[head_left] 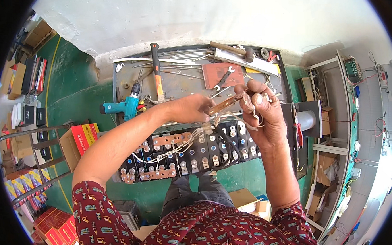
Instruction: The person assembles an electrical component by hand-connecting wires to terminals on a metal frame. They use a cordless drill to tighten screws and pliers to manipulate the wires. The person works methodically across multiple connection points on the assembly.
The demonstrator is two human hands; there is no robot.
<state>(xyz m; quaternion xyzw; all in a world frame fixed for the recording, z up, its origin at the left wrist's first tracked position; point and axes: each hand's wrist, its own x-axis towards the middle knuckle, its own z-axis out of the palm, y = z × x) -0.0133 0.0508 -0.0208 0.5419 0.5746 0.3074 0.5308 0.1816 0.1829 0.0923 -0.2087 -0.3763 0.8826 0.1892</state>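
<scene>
A flat copper bar with holes is held up between my hands, over a row of black battery cells. My left hand closes on the bar's left end. At the other end, my right hand pinches the bar, with pale crumpled strips and thin white wires bunched about its fingers. More white wires trail over the cells. Two other copper bars lie on the terminals, one on the upper row and one on the lower. Black cables cross the cells below my hands.
Behind the cells, a metal bench carries a claw hammer, a teal cordless drill, an open-end wrench, a mallet and metal rods. Red-handled pliers hang at the right. Shelving stands farther right.
</scene>
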